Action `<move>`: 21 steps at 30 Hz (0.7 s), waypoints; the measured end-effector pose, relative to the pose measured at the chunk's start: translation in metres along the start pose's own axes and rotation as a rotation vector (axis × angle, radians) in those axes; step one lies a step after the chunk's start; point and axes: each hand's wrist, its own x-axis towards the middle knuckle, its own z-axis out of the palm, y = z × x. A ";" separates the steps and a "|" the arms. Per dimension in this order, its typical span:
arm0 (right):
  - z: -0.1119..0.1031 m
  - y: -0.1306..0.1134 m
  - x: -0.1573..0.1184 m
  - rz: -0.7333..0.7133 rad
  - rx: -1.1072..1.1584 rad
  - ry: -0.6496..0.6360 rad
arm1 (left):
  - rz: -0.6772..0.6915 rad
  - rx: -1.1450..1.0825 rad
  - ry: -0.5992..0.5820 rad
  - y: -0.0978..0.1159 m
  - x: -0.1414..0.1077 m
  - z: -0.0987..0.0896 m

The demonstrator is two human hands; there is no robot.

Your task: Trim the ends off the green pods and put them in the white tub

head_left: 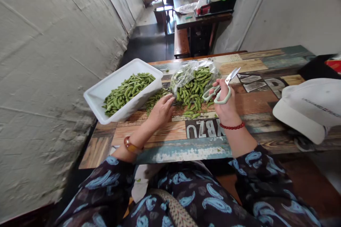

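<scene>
My right hand (226, 108) grips pale green scissors (222, 88), blades pointing up and away over the table. A heap of green bean pods (194, 90) spills from a clear plastic bag (186, 72) just left of the scissors. My left hand (161, 110) rests palm down on the wooden table (165, 133), fingertips reaching into the loose pods and trimmings at the heap's near left edge. A white rectangular tray (99, 94) at the left holds several trimmed pods (128, 90).
A white cap (310, 108) lies on the table at the right, a dark box (318, 67) behind it. A grey wall runs along the left. Beyond the table stand a bench (181, 42) and a cluttered second table (202, 16).
</scene>
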 end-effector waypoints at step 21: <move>-0.003 0.022 0.009 -0.008 -0.098 -0.004 | 0.031 0.196 -0.111 0.064 0.166 0.030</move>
